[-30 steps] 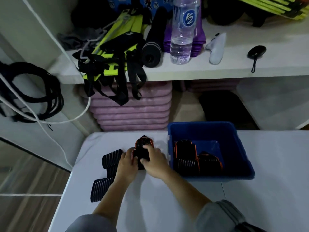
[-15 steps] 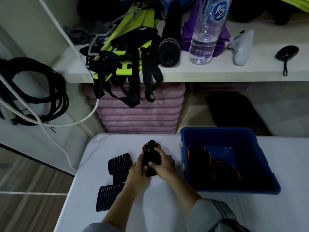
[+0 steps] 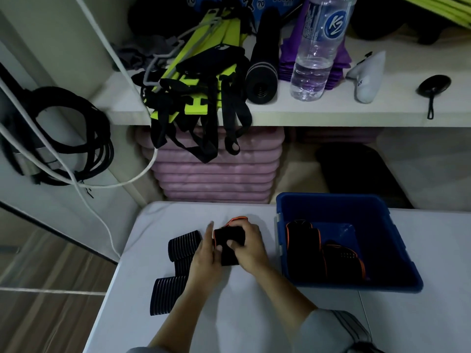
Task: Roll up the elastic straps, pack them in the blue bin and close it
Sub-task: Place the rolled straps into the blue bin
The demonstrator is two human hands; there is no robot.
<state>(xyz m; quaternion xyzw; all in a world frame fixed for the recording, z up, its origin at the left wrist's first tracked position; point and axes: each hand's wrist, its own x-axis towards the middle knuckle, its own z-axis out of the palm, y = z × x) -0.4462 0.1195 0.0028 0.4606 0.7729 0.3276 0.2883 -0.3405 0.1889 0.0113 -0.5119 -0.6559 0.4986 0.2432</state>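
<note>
A black elastic strap with orange trim [image 3: 227, 236] lies on the white table [image 3: 229, 314], partly rolled. My right hand [image 3: 248, 248] grips it from the right with fingers curled over the roll. Against its left side my left hand [image 3: 206, 261] holds it, thumb on the strap and index finger stretched up. The blue bin [image 3: 392, 250] stands open just right of my hands, with two rolled orange-trimmed straps [image 3: 303, 238] [image 3: 342, 261] inside. Three black ribbed straps lie left of my hands, among them the top one [image 3: 184, 244] and the lowest [image 3: 167, 294]. No lid is visible.
A shelf [image 3: 305, 115] behind the table carries a water bottle [image 3: 316, 54], a black foam roller [image 3: 261, 72], yellow-and-black harness straps [image 3: 193, 98] hanging over its edge, and purple mats. Pink mats [image 3: 216, 171] are stacked below. Black cables [image 3: 63, 133] hang at left.
My hands have kept turning the orange-trimmed strap, and the roll has grown a little. My left index finger now sticks out. The view has shifted closer and slightly left.
</note>
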